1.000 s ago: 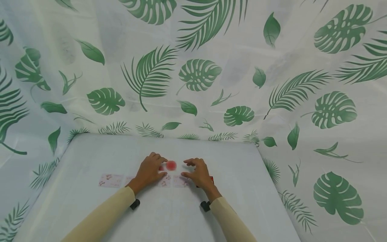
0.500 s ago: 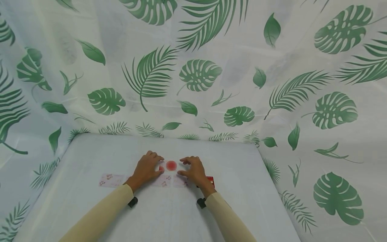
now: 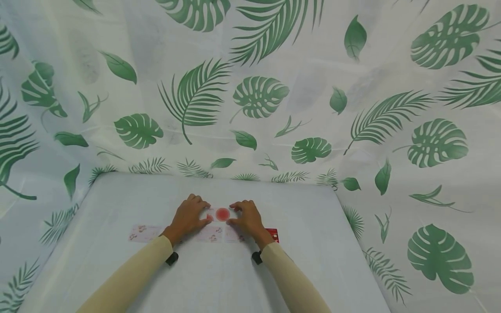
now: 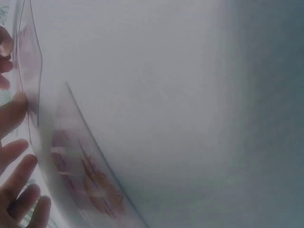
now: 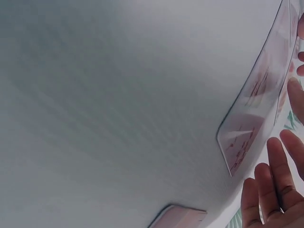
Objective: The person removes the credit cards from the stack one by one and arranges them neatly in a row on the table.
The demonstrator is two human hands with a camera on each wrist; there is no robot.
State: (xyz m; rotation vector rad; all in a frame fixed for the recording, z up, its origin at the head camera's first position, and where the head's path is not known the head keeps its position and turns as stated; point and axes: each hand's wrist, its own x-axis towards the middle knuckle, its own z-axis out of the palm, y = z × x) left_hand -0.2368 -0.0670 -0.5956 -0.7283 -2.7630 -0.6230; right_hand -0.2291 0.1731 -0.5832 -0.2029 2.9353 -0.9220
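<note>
Between the two hands in the head view lies a pale card with red discs [image 3: 222, 214], its left part covered by the left hand. My left hand [image 3: 189, 217] rests at the card's left end, thumb at the near side and forefinger at the far side, spread apart. On the other end my right hand [image 3: 249, 218] holds a matching pose, fingertips right beside the red disc. Just in front runs a row of pinkish flowered cards [image 3: 215, 234], partly hidden under both hands. In the left wrist view, a thumb [image 4: 19, 104] meets a card's edge.
A red card [image 3: 272, 235] shows from under the right wrist. The flowered row continues to a card [image 3: 142, 233] at the left. The white table [image 3: 219, 278] ends at a leaf-printed curtain [image 3: 258, 169] behind. Dark wrist cameras sit beneath both cuffs.
My right hand has moved left, closing on the red disc, and more of the red card shows. The left hand has shifted slightly left and away. The discs have barely moved.
</note>
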